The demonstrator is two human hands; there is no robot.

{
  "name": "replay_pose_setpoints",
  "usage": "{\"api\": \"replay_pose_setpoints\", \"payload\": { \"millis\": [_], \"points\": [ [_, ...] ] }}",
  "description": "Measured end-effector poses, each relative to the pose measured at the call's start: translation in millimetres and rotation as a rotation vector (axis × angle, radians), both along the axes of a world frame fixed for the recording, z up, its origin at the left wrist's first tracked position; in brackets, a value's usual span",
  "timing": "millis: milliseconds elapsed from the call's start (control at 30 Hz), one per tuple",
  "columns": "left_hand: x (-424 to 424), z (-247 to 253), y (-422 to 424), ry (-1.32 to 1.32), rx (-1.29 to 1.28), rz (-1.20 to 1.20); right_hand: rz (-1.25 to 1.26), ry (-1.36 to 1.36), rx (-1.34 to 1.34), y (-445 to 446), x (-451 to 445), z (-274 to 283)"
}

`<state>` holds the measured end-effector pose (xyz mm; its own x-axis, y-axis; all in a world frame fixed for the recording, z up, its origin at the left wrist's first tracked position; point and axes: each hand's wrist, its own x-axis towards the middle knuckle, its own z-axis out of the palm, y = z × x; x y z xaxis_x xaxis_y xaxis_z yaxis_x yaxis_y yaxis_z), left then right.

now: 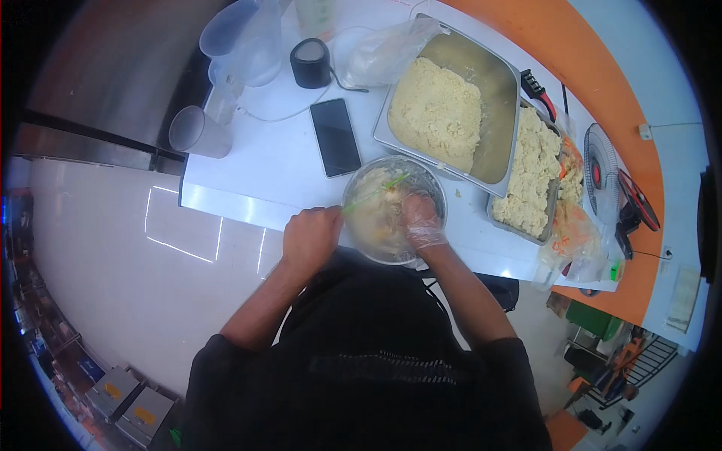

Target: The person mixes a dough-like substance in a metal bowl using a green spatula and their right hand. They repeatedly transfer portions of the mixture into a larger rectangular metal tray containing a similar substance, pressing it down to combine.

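A round metal bowl stands at the near edge of the white table, holding a pale, wet mixture. My left hand, bare, is closed around the end of a green utensil at the bowl's left rim; its far end lies over the mixture. Inside the bowl on the right is my right hand in a clear plastic glove, its fingers bent down into the mixture and partly hidden. Behind the bowl a deep steel pan holds pale crumbly dough. A second, shallower pan of similar dough sits to its right.
A smartphone lies behind the bowl to the left. A black cylindrical device, a plastic cup and clear pitchers stand on the left. Plastic bags and a fan are at the right.
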<state>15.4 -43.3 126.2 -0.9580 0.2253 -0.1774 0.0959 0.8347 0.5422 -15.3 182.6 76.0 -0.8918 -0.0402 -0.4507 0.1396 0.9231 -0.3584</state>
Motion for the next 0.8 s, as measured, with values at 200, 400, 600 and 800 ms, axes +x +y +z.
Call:
{"api": "replay_pose_setpoints", "payload": {
  "millis": [200, 400, 600, 800],
  "points": [
    [-1, 1, 1, -0.005, -0.018, 0.000, 0.232, 0.045, 0.032, -12, 1, 22],
    [0, 2, 3, -0.006, -0.024, 0.000, 0.200, 0.238, -0.256, 23, 3, 19],
    [3, -2, 5, -0.023, -0.032, 0.002, -0.165, 0.116, -0.612, 18, 7, 107],
    [0, 1, 5, -0.025, -0.031, -0.004, 0.048, 0.178, -0.422, 14, 8, 88]
  ]
}}
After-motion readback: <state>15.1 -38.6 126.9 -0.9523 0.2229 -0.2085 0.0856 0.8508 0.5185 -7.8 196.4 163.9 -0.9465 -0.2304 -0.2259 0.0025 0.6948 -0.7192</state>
